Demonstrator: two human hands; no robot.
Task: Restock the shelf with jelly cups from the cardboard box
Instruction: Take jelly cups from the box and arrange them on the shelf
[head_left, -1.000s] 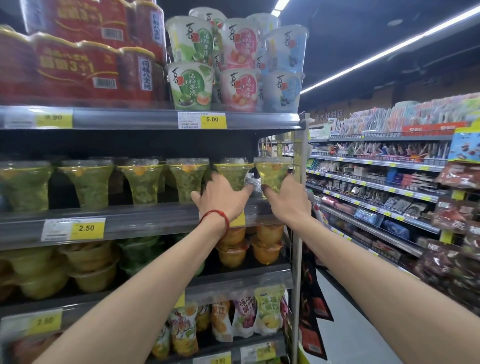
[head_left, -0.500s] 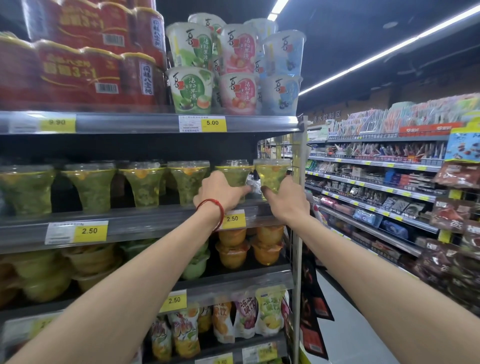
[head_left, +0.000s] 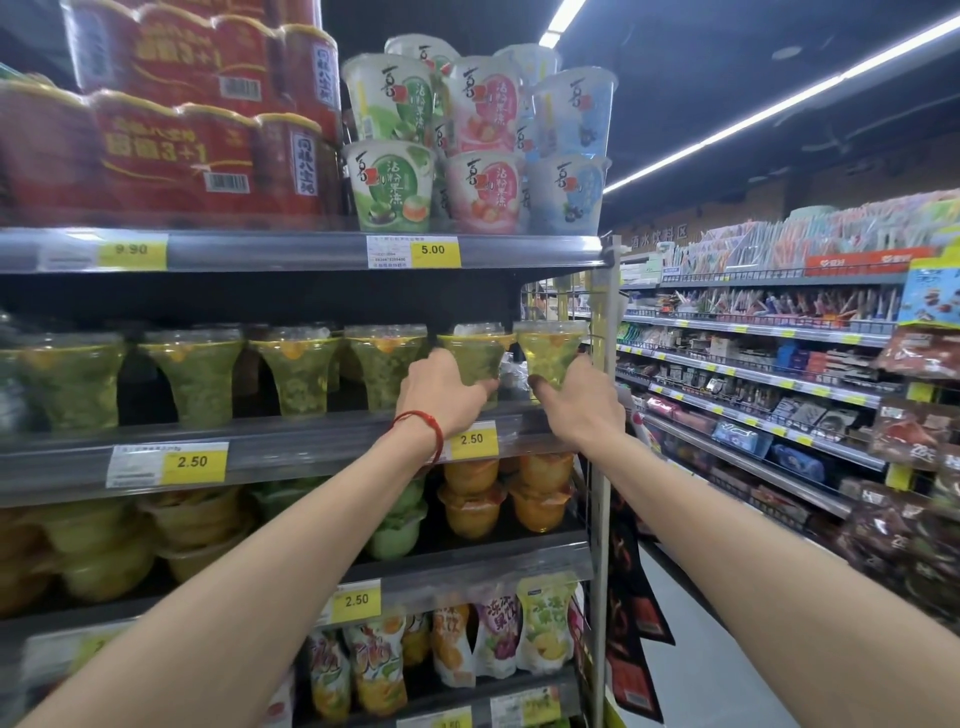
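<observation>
Now left hand (head_left: 441, 393) fingers curl round a jelly cup (head_left: 474, 357), right hand (head_left: 577, 411) fingers round the end cup (head_left: 550, 354), mid-frame shelf (head_left: 311, 441).

Red multipack cans (head_left: 171, 150) are stacked top left — green, pink and blue tubs (head_left: 483, 192) are piled beside them. Printed pouches (head_left: 540, 623) are ranged lowest, under yellow price tags (head_left: 356, 600).

the inner cup (head_left: 475, 364) and the outermost cup (head_left: 551, 358) stand upright, side by side and slightly apart, at the right end of the shelf (head_left: 311, 447). both are clear flared tumblers, wide at the lidded top, full of yellow-green jelly. the left hand (head_left: 441, 395) grips the inner cup's foot and the right hand (head_left: 576, 405) the outermost cup's; their bases are hidden.
</observation>
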